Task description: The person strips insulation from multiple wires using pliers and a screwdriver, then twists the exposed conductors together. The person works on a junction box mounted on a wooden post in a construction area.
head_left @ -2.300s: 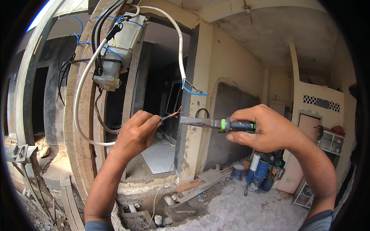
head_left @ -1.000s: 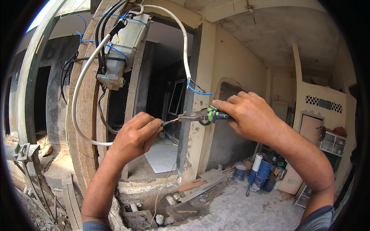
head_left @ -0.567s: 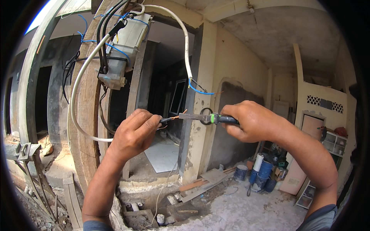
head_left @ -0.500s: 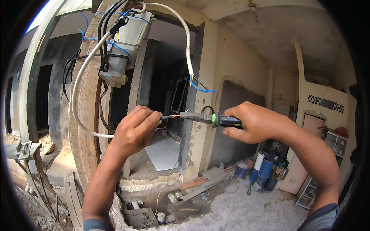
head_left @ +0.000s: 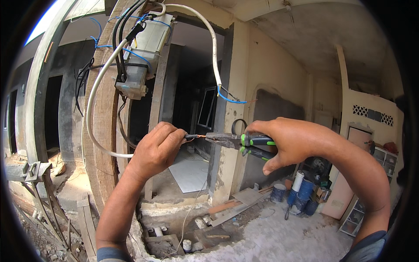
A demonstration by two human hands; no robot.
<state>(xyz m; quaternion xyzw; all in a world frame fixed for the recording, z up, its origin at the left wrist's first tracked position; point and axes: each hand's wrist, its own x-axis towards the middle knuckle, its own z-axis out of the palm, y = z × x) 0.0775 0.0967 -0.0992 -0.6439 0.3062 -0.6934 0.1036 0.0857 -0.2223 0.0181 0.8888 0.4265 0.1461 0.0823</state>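
Note:
Before the doorway, my left hand (head_left: 159, 146) pinches a black insulated wire (head_left: 190, 137) whose bare copper end (head_left: 200, 136) points right. My right hand (head_left: 283, 142) grips a pair of pliers (head_left: 238, 140) with black and green handles. The plier jaws are slightly parted, with their tips at the copper strands; whether they touch is hard to tell. A white cable (head_left: 94, 126) loops down from the post to behind my left hand. Above the pliers hangs a second white cable (head_left: 213, 48), with a stripped blue wire (head_left: 229, 99) at its end.
A meter box (head_left: 139, 65) with black cables is fixed to a wooden post (head_left: 98, 131) at upper left. Below lies a dug pit (head_left: 174, 236) with pipe stubs and planks. Buckets (head_left: 301, 194) stand on the rough floor at right, near a shelf cabinet (head_left: 353, 218).
The plier handles have spread and the jaws have parted. My right thumb has moved downward, away from its earlier closed grip. The view has shifted slightly.

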